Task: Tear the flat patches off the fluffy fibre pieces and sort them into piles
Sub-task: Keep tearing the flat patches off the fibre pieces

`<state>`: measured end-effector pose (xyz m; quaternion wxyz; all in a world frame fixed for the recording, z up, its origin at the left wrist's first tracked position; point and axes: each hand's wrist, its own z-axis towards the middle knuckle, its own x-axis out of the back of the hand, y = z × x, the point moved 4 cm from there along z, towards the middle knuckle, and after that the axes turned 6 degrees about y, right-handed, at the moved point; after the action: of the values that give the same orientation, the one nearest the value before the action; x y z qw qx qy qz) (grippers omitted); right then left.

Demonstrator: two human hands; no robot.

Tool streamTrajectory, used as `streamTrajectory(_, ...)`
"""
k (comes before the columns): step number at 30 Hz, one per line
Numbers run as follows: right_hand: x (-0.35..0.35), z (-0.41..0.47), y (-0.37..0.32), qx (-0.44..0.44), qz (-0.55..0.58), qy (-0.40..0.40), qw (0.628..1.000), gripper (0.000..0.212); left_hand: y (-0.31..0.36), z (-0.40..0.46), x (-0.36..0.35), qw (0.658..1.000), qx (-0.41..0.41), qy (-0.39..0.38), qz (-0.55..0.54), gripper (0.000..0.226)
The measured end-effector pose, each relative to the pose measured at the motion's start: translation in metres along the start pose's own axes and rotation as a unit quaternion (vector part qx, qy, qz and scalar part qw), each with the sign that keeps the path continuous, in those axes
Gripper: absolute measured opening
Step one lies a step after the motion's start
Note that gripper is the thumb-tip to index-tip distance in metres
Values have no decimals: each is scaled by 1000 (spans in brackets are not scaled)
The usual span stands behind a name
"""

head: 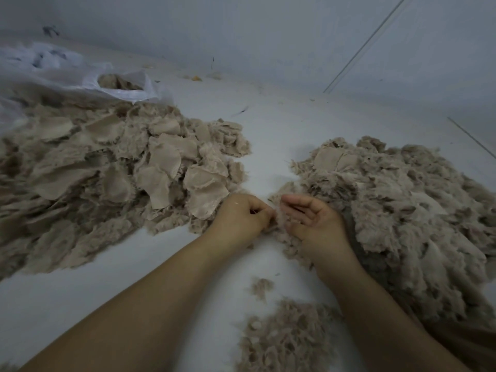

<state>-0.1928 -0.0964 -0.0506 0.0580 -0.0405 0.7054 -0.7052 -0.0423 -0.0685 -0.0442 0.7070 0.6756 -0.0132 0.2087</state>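
Nearest the lens: loose fibre tuft on the white floor, likely dropped waste. Far left: large pile showing many flat patches, backing upward, evidently the unsorted stock; white sack behind it, mouth open, more beige material inside. Centre: left hand curled tight, pinching the edge of a fluffy piece; right hand palm up, fingers half curled, cupping the same piece from beneath, apparently bracing it for the pull. Whether a patch lies between the fingers: cannot tell. Right: second pile, mostly fluff with few patches, touching the right wrist, presumably kept close for short drops.
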Motion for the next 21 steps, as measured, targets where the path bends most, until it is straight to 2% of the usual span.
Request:
streamTrajectory(2, 0, 2, -1, -5, -2, 13, 1000, 45, 2, -3, 3, 996, 10, 32, -83, 17)
streamTrajectory(5, 0, 3, -1, -11, 8, 27, 1000, 35, 9, -8, 1, 981, -8, 32, -193, 11)
streamTrajectory(10, 0, -1, -4, -15, 41, 26, 999, 28, 13, -13, -7, 971, -21, -20, -239, 17)
streamTrajectory(14, -2, -3, -6, 18, 22, 8, 1000, 32, 12, -11, -8, 961, -23, -6, -277, 21)
streamTrajectory(17, -2, -2, -6, 45, -8, 21, 999, 32, 9, -11, -9, 934, 5, -4, -357, 20)
streamTrajectory(21, 3, 0, -3, 45, -2, 67, 997, 31, 12, -8, -6, 876, 30, -34, -479, 10)
